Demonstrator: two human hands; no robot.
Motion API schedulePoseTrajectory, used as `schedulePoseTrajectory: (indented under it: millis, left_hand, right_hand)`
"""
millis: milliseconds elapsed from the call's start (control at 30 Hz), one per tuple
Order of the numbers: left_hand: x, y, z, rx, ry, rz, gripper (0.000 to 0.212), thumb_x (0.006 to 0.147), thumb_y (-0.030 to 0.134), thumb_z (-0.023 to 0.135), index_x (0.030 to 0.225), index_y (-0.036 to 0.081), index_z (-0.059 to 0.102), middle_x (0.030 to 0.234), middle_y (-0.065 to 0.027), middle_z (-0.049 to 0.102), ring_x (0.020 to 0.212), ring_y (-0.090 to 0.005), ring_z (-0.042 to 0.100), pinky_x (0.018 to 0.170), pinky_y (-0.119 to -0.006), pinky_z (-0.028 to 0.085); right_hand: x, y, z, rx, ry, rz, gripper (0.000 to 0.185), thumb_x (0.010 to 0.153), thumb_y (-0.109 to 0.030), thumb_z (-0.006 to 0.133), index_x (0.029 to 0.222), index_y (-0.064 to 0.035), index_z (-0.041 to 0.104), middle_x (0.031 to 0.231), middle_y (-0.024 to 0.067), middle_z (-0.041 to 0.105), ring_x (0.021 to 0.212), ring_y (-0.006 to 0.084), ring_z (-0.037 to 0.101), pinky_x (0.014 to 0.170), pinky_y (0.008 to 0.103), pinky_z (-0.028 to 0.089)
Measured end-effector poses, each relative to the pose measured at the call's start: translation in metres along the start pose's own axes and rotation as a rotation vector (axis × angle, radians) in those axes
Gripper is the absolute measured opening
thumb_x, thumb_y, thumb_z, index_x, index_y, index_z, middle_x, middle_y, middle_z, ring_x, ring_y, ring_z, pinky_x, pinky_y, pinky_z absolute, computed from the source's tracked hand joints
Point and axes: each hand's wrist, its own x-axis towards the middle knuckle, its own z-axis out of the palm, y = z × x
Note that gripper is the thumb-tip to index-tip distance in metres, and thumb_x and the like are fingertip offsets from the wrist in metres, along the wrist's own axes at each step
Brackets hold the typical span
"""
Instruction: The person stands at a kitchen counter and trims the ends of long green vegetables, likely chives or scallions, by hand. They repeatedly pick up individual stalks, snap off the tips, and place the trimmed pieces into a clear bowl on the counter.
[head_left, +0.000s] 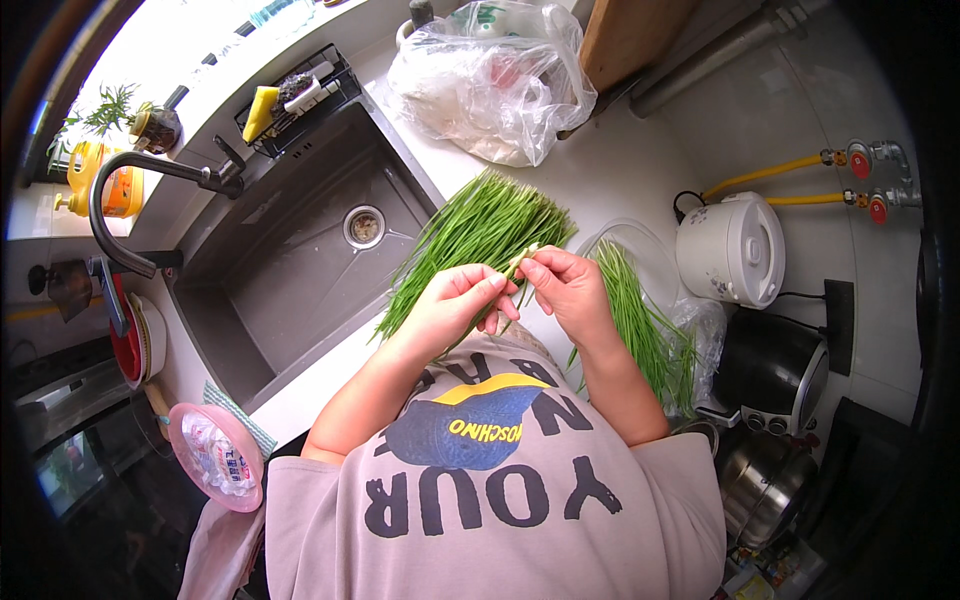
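Both my hands meet in front of my chest over a few green stalks with pale root ends. My left hand (469, 296) grips the garlic chive stalks (512, 271) below their pale ends, and their leaves hang down past my palm. At those pale ends, my right hand (564, 289) pinches with thumb and forefinger. Beyond my hands a thick pile of garlic chives (487, 217) lies on the white counter, partly over the sink's edge. To the right, a smaller bunch of chives (630, 315) rests against a clear bowl (660, 259), partly behind my right forearm.
A dark sink (300, 255) with a black faucet (124, 161) is at left. Behind the pile stands a filled plastic bag (487, 90). A white rice cooker (731, 251) and a black appliance (772, 367) line the right wall. A pink basin (251, 480) sits at lower left.
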Motion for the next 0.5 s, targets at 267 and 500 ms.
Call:
schedulePoseTrajectory:
  millis: [267, 500]
  left_hand:
    - [-0.0006, -0.0007, -0.0008, -0.033, -0.005, -0.012, 0.021, 0.092, 0.019, 0.046, 0.088, 0.001, 0.057, 0.073, -0.0089, 0.063, 0.052, -0.0082, 0.051, 0.049, -0.019, 0.040]
    - [0.0005, -0.0017, -0.0019, -0.019, 0.005, -0.005, 0.021, 0.092, 0.019, 0.046, 0.088, 0.002, 0.057, 0.073, -0.0092, 0.064, 0.052, -0.0078, 0.051, 0.049, -0.018, 0.040]
  right_hand:
    - [0.0002, 0.0007, 0.0008, 0.030, 0.009, 0.004, 0.012, 0.085, -0.008, 0.058, 0.085, 0.0031, 0.062, 0.071, -0.0018, 0.054, 0.046, 0.0018, 0.041, 0.041, 0.0169, 0.032]
    - [-0.0012, -0.0007, 0.0018, -0.005, 0.025, 0.025, 0.012, 0.085, -0.009, 0.059, 0.090, 0.0014, 0.063, 0.066, -0.0020, 0.056, 0.046, 0.0016, 0.041, 0.040, 0.0166, 0.032]
